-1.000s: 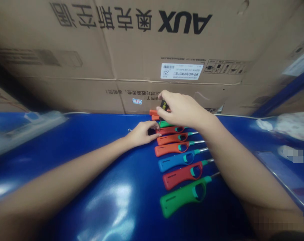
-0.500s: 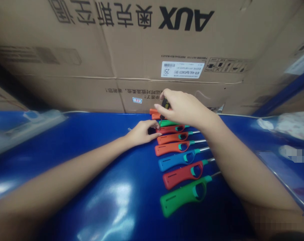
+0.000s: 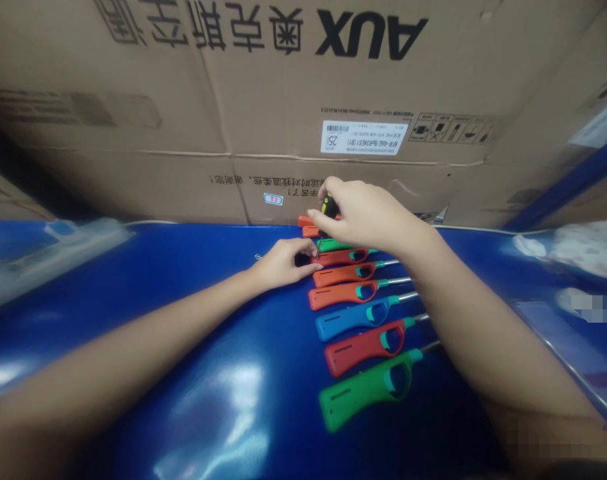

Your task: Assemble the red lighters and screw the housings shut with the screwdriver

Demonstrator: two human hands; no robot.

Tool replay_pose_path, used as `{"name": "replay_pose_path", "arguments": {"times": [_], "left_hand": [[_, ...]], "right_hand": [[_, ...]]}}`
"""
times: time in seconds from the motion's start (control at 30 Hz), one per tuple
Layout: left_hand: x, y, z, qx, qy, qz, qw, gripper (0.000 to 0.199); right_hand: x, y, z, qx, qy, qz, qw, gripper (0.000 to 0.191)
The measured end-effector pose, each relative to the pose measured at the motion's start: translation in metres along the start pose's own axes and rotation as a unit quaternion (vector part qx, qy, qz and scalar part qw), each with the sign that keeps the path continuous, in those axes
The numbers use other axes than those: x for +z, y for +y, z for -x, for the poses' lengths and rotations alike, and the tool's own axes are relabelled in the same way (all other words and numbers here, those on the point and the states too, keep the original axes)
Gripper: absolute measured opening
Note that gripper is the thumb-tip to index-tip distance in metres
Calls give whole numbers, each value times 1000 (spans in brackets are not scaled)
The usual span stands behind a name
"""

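Several long-necked lighters lie in a column on the blue table, handles to the left. Nearest is a green lighter [image 3: 343,401], then a red lighter [image 3: 351,352], a blue lighter [image 3: 341,322] and an orange lighter [image 3: 333,295]. My right hand [image 3: 363,210] grips a black and yellow screwdriver [image 3: 327,205] upright, its tip down at the handle end of a farther red lighter [image 3: 338,257]. My left hand [image 3: 288,263] pinches that same handle end between thumb and fingers. Past it lie a green lighter [image 3: 333,245] and orange ones, partly hidden by my right hand.
A large cardboard box [image 3: 263,87] stands upright along the back of the blue table [image 3: 183,400]. Clear plastic packaging [image 3: 83,247] is at the left. At the right are a white patterned bag [image 3: 588,248] and a flat metal-edged object [image 3: 563,353].
The screwdriver handle has turned slightly in my right hand, showing more of its yellow part. Both hands stay in the same place.
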State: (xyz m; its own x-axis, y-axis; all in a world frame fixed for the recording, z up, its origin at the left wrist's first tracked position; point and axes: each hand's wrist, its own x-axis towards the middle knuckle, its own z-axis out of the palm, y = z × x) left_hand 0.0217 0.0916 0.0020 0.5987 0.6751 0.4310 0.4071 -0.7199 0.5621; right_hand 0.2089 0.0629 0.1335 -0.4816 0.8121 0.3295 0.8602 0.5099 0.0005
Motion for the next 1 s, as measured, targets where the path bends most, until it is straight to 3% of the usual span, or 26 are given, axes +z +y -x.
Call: {"name": "replay_pose_path", "arguments": {"times": [1.0], "left_hand": [[-1,2,1,1,2,-8,1000,16]], "right_hand": [[-1,0,1,-7,-1,-1,1000,43]]}}
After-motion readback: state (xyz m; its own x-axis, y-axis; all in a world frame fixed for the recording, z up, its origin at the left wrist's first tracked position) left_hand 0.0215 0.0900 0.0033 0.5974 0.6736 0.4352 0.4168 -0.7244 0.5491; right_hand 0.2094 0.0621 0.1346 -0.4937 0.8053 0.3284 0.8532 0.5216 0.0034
